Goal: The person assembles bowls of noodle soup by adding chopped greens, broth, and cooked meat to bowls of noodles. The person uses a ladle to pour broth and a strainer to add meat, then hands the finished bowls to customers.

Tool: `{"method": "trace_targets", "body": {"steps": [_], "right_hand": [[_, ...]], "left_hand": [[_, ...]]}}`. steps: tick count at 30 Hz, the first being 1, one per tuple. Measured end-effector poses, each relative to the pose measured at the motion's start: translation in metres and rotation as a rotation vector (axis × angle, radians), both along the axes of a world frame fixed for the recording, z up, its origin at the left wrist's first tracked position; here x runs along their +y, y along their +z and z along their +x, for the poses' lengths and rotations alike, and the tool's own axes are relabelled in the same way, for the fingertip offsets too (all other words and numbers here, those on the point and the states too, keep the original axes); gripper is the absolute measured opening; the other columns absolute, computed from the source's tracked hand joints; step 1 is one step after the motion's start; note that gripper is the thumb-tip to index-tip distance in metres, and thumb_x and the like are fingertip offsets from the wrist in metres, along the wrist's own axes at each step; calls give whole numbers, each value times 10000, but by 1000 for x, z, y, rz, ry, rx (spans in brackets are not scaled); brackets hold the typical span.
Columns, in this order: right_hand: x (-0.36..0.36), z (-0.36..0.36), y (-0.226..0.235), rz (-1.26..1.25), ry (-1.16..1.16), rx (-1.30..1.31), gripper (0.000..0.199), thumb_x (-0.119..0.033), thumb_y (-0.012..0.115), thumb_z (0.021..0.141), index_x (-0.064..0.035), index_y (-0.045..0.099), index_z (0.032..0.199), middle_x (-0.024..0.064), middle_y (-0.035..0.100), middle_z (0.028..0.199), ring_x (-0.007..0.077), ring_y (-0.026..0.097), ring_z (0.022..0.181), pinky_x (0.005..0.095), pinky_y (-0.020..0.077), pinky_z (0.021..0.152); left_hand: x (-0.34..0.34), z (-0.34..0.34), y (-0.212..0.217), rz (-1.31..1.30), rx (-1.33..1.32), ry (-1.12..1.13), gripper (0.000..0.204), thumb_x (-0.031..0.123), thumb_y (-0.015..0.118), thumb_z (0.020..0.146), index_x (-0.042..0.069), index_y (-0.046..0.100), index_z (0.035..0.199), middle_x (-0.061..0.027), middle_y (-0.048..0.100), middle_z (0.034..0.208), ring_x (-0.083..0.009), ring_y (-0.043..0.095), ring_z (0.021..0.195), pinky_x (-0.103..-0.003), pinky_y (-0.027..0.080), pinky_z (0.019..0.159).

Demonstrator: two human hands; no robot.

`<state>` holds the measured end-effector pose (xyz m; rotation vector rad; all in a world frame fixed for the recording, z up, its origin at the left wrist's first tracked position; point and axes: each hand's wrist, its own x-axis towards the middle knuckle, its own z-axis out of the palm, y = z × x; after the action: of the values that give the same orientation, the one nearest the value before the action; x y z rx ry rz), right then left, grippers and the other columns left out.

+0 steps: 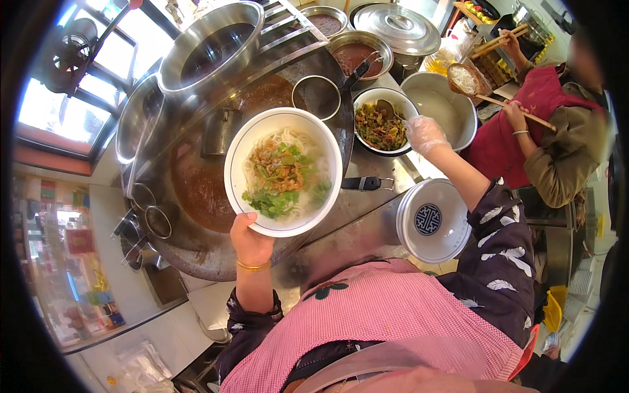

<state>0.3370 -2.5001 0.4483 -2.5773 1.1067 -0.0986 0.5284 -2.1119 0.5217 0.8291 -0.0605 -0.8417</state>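
Head view: left hand (pixel 249 239) fingers grasp white noodle bowl (pixel 283 171) by its rim over brown broth vat (pixel 196 190); a tilt risks spilling. Gloved right hand (pixel 424 134) at relish bowl (pixel 381 121), grip unclear.

The noodle bowl (pixel 283 171) held up in the left hand (pixel 249 241) covers much of the broth wok (pixel 196 196), leaving open broth only at its left. Ladle handles (pixel 141 223) crowd that rim. The right hand (pixel 424 133) fills the gap between the topping bowl (pixel 380 124) and the empty steel basin (pixel 445 108). Stacked white bowls (pixel 432 219) block the table edge at right. Beyond, another person's strainer (pixel 465 80) crosses the basin.
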Motion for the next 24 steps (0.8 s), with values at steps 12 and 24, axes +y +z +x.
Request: {"method": "trace_targets", "body": {"steps": [12,24], "right_hand": [[-53,-7,-53,564,-22,-209,137,-112,698,823,-27,732,925,107,610,673,237,573,580,334,481,538],[-42,-57,-21,1226,-524,-712,181,-177,700,890,-6,718,947,-66,429,563,61,332,433,225,245,384]], "left_hand": [[-21,-1,3,64,20,-45,641,109,553,773,5,445,1397,-137,561,1341,-310,549,1230,-452,446,1054],[-43,5,6,48,3,-73,612,96,531,800,4,442,1399,-136,568,1338,-309,553,1235,-470,450,1050]]}}
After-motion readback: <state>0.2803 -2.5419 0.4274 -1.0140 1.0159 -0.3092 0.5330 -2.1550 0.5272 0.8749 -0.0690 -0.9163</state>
